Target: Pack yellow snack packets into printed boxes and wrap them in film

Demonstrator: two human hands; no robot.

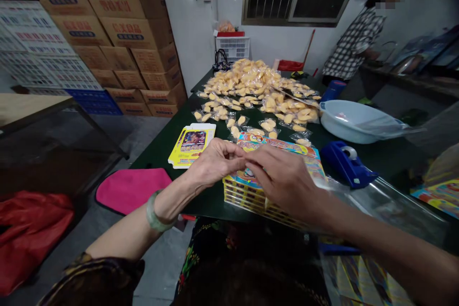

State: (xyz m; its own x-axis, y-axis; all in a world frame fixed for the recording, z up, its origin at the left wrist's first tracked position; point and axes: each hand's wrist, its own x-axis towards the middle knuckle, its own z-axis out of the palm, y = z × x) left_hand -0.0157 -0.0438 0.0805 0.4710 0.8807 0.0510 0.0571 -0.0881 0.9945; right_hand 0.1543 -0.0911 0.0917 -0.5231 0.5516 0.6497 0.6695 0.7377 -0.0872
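Note:
My left hand (pixel 217 160) and my right hand (pixel 283 179) meet fingertip to fingertip above a stack of flat yellow printed cartons (pixel 272 146) at the near edge of a dark green table (pixel 168 138). Both hands have their fingers pinched together; whatever is between them is too small to make out. A jade bangle (pixel 154 213) sits on my left wrist. One flat yellow carton (pixel 192 144) lies alone to the left of the stack. A big heap of small clear bags with yellow pieces (pixel 254 88) covers the far half of the table.
A pale blue basin (pixel 353 119) and a blue tape dispenser (pixel 346 162) stand to the right. Stacked cardboard boxes (pixel 118 33) line the left wall. A pink cushion (pixel 131 189) lies beside the table. Another person in a checked shirt (pixel 355 45) stands at the back right.

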